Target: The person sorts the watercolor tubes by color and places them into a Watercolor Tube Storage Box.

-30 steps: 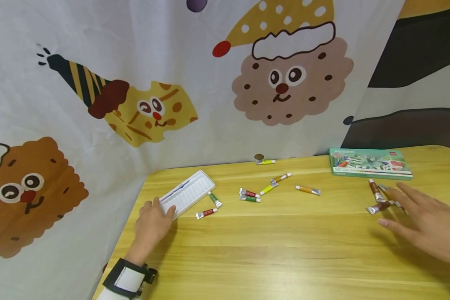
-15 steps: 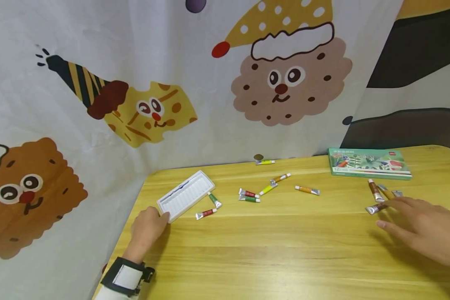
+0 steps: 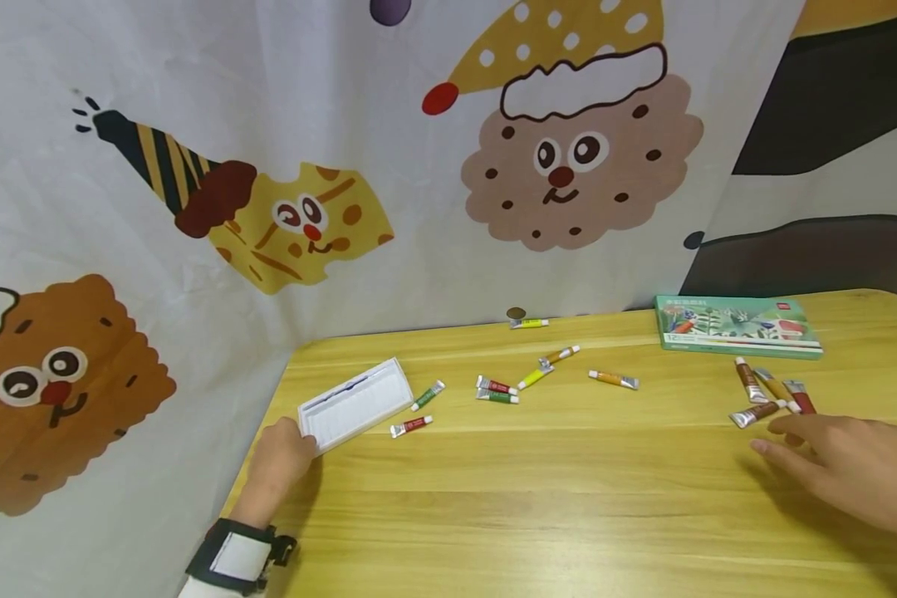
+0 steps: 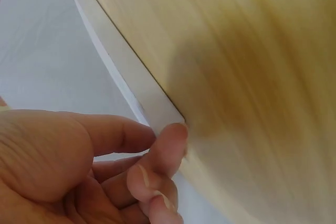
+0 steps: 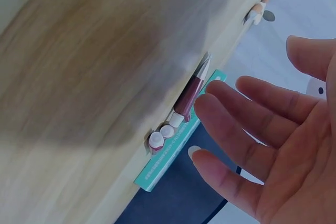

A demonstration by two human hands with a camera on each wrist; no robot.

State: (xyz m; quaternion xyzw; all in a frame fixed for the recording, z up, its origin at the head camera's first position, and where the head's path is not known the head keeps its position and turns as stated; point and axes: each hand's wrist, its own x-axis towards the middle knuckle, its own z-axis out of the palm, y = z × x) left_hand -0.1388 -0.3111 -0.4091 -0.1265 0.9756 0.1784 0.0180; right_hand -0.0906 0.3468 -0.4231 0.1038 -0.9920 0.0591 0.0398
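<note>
A white plastic paint-tube tray (image 3: 359, 404), ridged inside, lies at the table's left. My left hand (image 3: 280, 465) pinches its near left corner; in the left wrist view, thumb and fingers meet at the end of the white tray (image 4: 131, 72). My right hand (image 3: 852, 469), fingers loosely bent and holding nothing, hovers just in front of a small group of paint tubes. That group has a brown tube (image 3: 749, 380), a dark brown tube (image 3: 758, 413), an ochre tube (image 3: 776, 389) and a red tube (image 3: 800, 399). Right of the tray lie a green tube (image 3: 428, 396) and a red tube (image 3: 411, 426).
A green paint box (image 3: 738, 326) lies at the back right. Mid-table are a red tube (image 3: 497, 384), a green tube (image 3: 497, 397), several yellow and ochre tubes, including an orange-ochre tube (image 3: 613, 379). A printed cloth (image 3: 419, 274) hangs behind the table (image 3: 538, 498).
My left hand has drawn the tray left and nearer, turning it slightly. The green tube beside it has swung to another angle. My right hand has drawn back slightly, uncovering the red tube.
</note>
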